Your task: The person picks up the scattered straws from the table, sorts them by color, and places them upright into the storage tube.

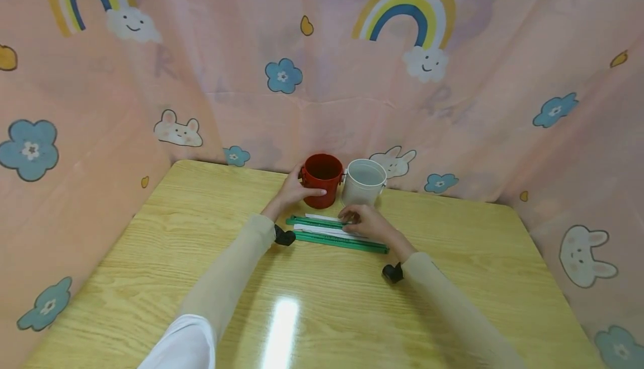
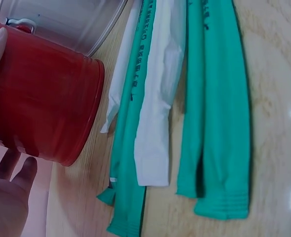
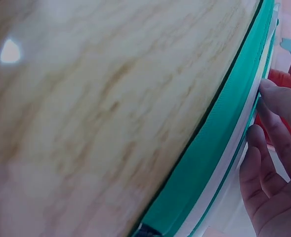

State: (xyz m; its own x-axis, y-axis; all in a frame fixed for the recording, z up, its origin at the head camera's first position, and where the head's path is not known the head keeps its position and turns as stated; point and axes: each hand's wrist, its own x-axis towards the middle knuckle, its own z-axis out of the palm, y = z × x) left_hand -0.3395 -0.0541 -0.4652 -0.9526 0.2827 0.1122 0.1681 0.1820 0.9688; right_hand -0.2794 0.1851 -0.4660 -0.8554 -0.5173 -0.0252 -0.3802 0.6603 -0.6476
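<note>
My left hand (image 1: pixel 293 191) grips a small red bucket (image 1: pixel 332 185), the thumb across its front and the fingers round its far side. In the left wrist view the bucket (image 2: pixel 41 94) appears tilted, partly cut off by the frame edge. A white bucket (image 1: pixel 359 193) stands right beside it. Several long, flat wrapped packets lie side by side in front of both: green packets (image 2: pixel 227 123) with printed text and white packets (image 2: pixel 154 123). Over their right part is my right hand (image 1: pixel 369 223). Its bent fingers (image 3: pixel 278 113) reach the packets' far edge, with no packet visibly pinched.
The wooden table (image 1: pixel 211 190) ends just behind the buckets at a pink printed curtain (image 1: pixel 332 123). A black strap-mounted camera (image 1: pixel 392 273) sits at the right wrist, another black camera (image 1: pixel 284 236) at the left. Light glares off the tabletop nearer the front.
</note>
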